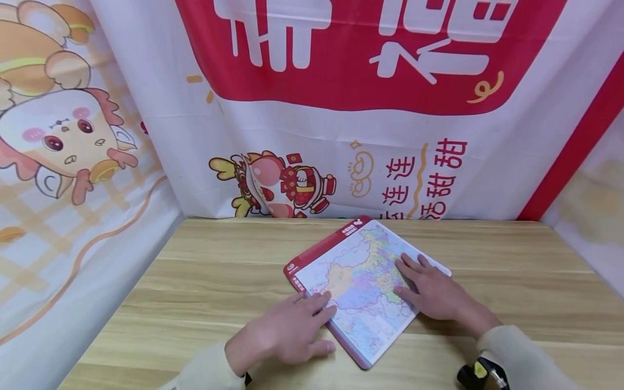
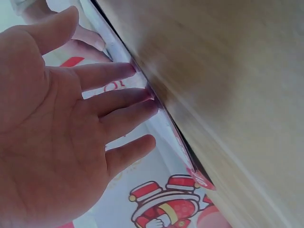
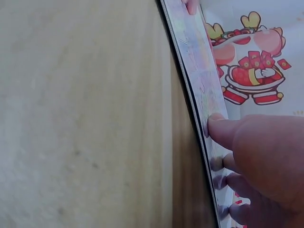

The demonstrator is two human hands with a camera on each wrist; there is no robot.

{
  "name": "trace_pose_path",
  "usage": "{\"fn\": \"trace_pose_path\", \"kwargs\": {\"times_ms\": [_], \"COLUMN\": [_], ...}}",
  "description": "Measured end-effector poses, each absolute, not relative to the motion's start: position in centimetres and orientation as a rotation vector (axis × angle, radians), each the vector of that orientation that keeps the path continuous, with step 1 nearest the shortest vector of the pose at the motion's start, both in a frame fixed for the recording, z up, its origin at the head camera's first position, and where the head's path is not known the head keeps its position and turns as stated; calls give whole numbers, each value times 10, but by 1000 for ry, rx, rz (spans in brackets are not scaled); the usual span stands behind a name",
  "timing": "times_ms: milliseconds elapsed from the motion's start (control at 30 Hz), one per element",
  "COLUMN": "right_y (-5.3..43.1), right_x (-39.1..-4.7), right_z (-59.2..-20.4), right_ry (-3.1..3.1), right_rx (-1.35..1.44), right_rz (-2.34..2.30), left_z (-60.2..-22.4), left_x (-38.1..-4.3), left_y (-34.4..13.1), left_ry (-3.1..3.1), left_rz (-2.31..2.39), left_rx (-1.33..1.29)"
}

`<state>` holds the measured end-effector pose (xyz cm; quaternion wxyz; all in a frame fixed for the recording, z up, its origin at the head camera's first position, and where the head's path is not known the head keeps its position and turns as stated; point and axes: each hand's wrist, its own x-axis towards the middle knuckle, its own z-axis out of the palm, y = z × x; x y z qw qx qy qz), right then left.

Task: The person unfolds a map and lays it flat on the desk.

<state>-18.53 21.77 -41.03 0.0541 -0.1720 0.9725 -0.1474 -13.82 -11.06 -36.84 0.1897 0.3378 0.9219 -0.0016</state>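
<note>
A flat map board [image 1: 358, 287] with a red border along its upper left side lies turned at an angle on the wooden table. Coloured regions of a map and white lettering show on it. My left hand [image 1: 294, 330] touches the board's lower left edge with its fingertips, fingers spread and fairly straight, thumb off to the side. At the right side, my right hand [image 1: 436, 290] rests its spread fingertips and thumb on the map. The right wrist view shows the board [image 3: 197, 71] nearly edge-on, with the right hand's fingers touching its top face.
The wooden table [image 1: 219, 260] ends at a white and red printed cloth [image 1: 170, 162] hanging behind it. Another printed cloth [image 1: 141, 233] hangs along the left side. A black device with a yellow label [image 1: 480, 371] is at the right wrist.
</note>
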Motion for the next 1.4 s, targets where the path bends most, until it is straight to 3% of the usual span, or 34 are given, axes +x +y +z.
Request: {"fn": "trace_pose_path", "kwargs": {"times_ms": [200,500,767,1400], "right_y": [217,206,202,232], "right_x": [-176,-141,-131,-172], "right_z": [-407,-410,-414,-412], "right_ry": [2939,2972,2939,2904], "right_rx": [-470,-389,-312,-605], "right_rz": [-468,-537,-521,-562], "left_z": [-363,-365,-371,-375], "left_x": [-143,-191,-215,-175], "left_y": [-110,-112,-105,-119], "left_ry": [2594,2635,2580,2596], "left_rz": [47,233,258,138], "left_rx": [960,891,798,822]}}
